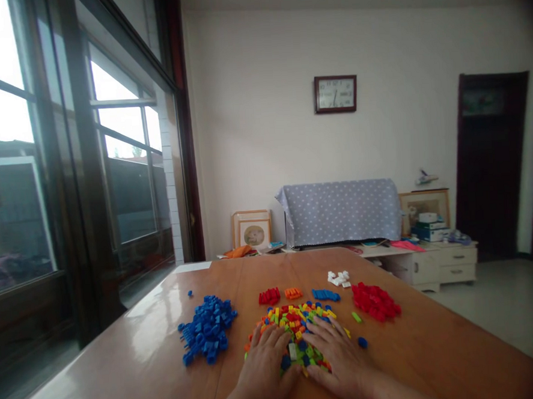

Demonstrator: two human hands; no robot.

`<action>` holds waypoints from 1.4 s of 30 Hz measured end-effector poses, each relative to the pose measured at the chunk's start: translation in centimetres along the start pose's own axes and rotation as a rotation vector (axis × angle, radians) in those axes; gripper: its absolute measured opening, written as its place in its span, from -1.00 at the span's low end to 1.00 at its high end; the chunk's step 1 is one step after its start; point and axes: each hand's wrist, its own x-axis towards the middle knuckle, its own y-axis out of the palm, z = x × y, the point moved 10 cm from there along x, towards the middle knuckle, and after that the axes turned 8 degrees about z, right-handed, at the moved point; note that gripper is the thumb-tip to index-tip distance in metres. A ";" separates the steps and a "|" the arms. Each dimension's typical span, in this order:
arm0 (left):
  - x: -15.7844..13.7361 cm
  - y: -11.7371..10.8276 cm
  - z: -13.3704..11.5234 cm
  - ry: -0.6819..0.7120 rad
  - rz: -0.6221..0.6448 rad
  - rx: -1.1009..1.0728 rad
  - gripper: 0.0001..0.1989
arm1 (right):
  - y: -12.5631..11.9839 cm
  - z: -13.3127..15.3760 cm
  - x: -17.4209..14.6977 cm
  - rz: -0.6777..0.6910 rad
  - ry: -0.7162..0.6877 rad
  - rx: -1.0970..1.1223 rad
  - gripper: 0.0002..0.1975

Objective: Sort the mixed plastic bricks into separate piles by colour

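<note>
While the left hand (pixel 264 355) and right hand (pixel 334 353) rest palm-down on the mixed brick pile (pixel 296 327), I see both spread wide, fingers extended, nothing visibly pinched; can't tell what's under the palms. Pile sits beneath and between the hands, reaching past the fingertips. Left of the left hand: blue pile (pixel 209 328). Beyond the fingertips: red row (pixel 269 295), orange row (pixel 293 293), blue row (pixel 325 294). Right of the right hand: lone blue piece (pixel 362 342) near, red pile (pixel 376 302) farther ahead.
</note>
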 end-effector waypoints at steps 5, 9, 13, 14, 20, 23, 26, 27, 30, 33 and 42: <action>0.2 0.0 -0.2 0.020 0.006 -0.008 -0.36 | 0.3 -0.4 0.2 -0.005 -0.022 0.010 -0.31; 0.4 0.2 0.0 0.023 0.013 0.005 -0.35 | 0.6 -0.8 0.2 -0.013 -0.031 0.007 -0.33; 0.4 0.4 0.1 0.029 0.016 0.013 -0.40 | 0.4 -0.8 0.2 -0.019 -0.029 0.018 -0.35; 0.4 0.3 0.0 0.029 0.014 0.013 -0.40 | 0.2 -0.7 0.1 -0.022 -0.026 0.023 -0.36; 0.6 -0.4 -0.8 0.015 0.005 0.026 -0.36 | -0.4 -0.4 0.1 -0.016 -0.007 0.045 -0.37; 0.6 -0.6 -1.0 0.020 0.012 0.030 -0.34 | -0.6 -0.4 0.0 -0.021 0.005 0.058 -0.37; 0.6 -0.7 -1.1 0.023 0.003 0.039 -0.35 | -0.7 -0.3 -0.1 -0.021 0.006 0.058 -0.37; 0.5 -0.7 -1.1 0.025 0.000 0.042 -0.37 | -0.7 -0.2 -0.1 -0.021 0.003 0.058 -0.37; 0.4 -0.7 -1.1 0.035 0.011 0.044 -0.42 | -0.6 -0.2 -0.1 -0.013 -0.009 0.061 -0.39; 0.4 -0.7 -1.3 0.044 0.035 0.039 -0.46 | -0.5 -0.3 -0.1 -0.013 -0.016 0.058 -0.41; 0.6 -0.6 -1.3 0.019 0.052 0.043 -0.25 | -0.5 -0.7 -0.2 -0.059 -0.025 0.042 -0.37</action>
